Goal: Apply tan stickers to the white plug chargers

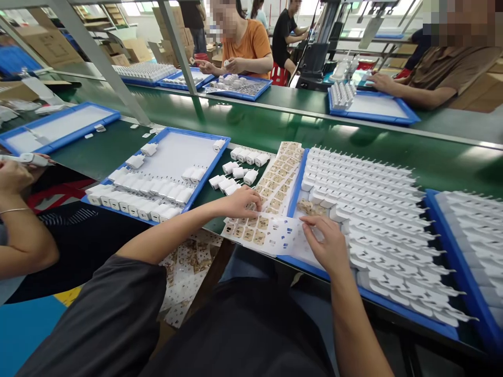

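Observation:
My left hand [244, 202] is closed on the upper edge of a sticker sheet [257, 234], with thumb and fingertips near each other. The sheet has tan stickers on its left part and a bare, perforated right part. My right hand [327, 242] pinches the sheet's upper right corner. More sticker sheets [281, 178] lie behind it. Loose white plug adapters [250, 177] stand just beyond my left hand. To the right, a blue-rimmed tray [302, 180] holds rows of white adapters [369, 209], beside my right hand.
A blue-rimmed tray [211, 175] with white adapters stands at the left. Another adapter tray [461, 272] is at the far right. A neighbour's hands [19, 170] are at the left edge. People sit across the green bench [236, 118].

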Demonstrator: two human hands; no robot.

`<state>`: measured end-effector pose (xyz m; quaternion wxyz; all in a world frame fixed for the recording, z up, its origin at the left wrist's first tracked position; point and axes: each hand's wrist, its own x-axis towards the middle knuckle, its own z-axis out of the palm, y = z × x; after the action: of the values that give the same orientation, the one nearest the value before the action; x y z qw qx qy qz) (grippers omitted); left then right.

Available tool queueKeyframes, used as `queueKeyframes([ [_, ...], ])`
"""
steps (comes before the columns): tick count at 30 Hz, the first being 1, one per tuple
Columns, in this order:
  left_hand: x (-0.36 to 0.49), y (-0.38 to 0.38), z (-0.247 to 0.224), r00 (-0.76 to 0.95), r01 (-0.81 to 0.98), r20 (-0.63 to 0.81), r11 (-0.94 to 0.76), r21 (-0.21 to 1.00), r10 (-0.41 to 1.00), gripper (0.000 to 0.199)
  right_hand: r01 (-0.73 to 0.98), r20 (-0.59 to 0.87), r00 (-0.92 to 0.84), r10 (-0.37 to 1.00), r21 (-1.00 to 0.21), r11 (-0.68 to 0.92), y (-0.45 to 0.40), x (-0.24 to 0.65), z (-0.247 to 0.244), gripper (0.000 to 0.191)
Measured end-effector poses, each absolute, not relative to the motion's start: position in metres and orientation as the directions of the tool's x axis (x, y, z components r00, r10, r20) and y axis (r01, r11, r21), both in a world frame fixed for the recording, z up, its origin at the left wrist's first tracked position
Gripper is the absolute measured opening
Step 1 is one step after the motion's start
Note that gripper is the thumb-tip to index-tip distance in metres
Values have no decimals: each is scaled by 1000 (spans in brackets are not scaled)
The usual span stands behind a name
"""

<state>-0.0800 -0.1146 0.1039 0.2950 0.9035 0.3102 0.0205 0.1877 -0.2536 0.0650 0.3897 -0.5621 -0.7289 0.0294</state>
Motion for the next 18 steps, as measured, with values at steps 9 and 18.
queueKeyframes([
  [9, -113, -111, 153, 713, 579, -258, -341, 741, 652, 40, 804, 646, -144, 750, -366, 469, -282, 168, 126, 23],
  [18, -28, -130, 149, 852, 478, -294, -417, 773, 433, 29, 924, 502, -47, 864, -306, 228, -344, 204, 130, 17],
])
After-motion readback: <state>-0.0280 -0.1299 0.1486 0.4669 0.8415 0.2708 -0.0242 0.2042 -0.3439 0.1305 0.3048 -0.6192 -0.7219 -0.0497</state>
